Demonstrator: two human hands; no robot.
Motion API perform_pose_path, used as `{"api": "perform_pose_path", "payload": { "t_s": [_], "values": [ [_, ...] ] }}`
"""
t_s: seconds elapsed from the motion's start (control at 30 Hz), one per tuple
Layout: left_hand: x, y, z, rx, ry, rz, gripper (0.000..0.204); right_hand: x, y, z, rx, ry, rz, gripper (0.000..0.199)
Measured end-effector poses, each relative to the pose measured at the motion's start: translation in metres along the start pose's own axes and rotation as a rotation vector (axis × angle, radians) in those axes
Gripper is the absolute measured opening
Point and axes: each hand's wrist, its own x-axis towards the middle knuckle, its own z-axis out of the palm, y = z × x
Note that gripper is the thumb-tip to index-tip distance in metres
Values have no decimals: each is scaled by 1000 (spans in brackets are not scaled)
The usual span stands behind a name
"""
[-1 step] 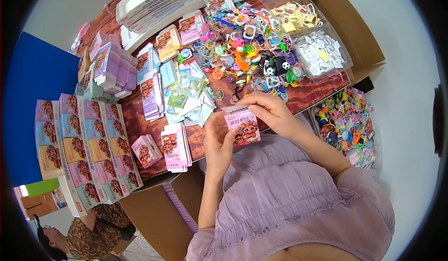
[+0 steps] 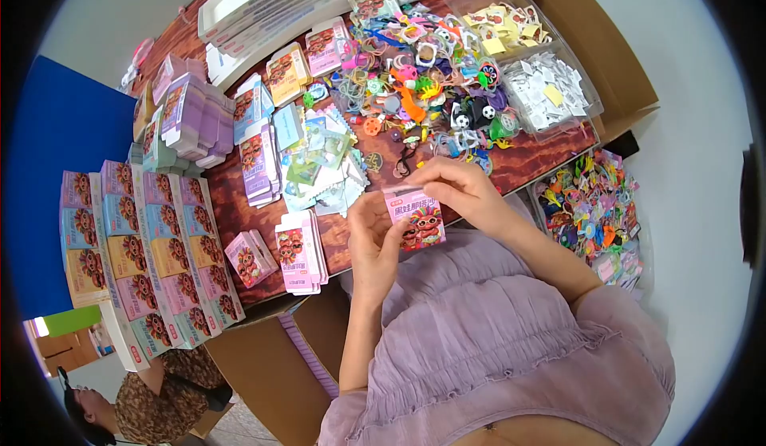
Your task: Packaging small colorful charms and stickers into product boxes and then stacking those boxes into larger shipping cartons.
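In front of my chest, at the table's near edge, I hold a small pink cardboard box (image 2: 416, 221) with a cartoon figure on its front. My left hand (image 2: 373, 242) is closed round its left side, the thumb across the front. My right hand (image 2: 455, 187) is closed at the top edge, its thumb and fingers on the box's top flap. Nearest to my left hand is a stack of flat pink cartons (image 2: 297, 256) on the table, with small pink boxes (image 2: 251, 259) beside it. Beyond my hands spreads a heap of colourful small toys and bands (image 2: 423, 87).
Filled display trays (image 2: 148, 254) line the left. Purple carton stacks (image 2: 195, 119) and printed cards (image 2: 319, 159) lie left of the toys. Clear bins of yellow-tagged pieces (image 2: 511, 27) and white slips (image 2: 550, 87) stand far right. An open cardboard box (image 2: 275, 358) is below; another person (image 2: 163, 394) sits lower left.
The top flap of the pink box has come down, nearer to the box's opening. My right fingers have shifted slightly at that edge; my left hand keeps its place.
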Motion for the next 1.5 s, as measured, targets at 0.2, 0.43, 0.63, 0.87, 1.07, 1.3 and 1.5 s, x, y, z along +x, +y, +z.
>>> {"api": "perform_pose_path", "payload": {
  "t_s": [0.2, 0.43, 0.63, 0.87, 1.07, 1.3, 1.5],
  "values": [
    [0, -3, 5, 128, -11, 34, 60, -2, 7, 6, 165, 35, 211, 3],
    [-2, 10, 4, 18, -48, -55, 67, 4, -1, 1, 149, 93, 327, 9],
    [-5, 5, 1, 44, -96, -59, 70, 12, -3, -13, 51, -45, 426, 6],
    [-7, -6, -2, 35, -84, -38, 69, 6, -10, -9, -283, -160, 147, 7],
    [-9, -9, -6, 197, -76, 17, 45, 0, -12, -14, -154, -244, 38, 13],
    [-28, -2, -55, 432, 174, -31, 39, -7, -17, 10, 86, -164, 364, 23],
    [-45, 32, -201, 645, 866, 167, 37, 14, 9, 55, -325, -214, 63, 21]
  ]
}}
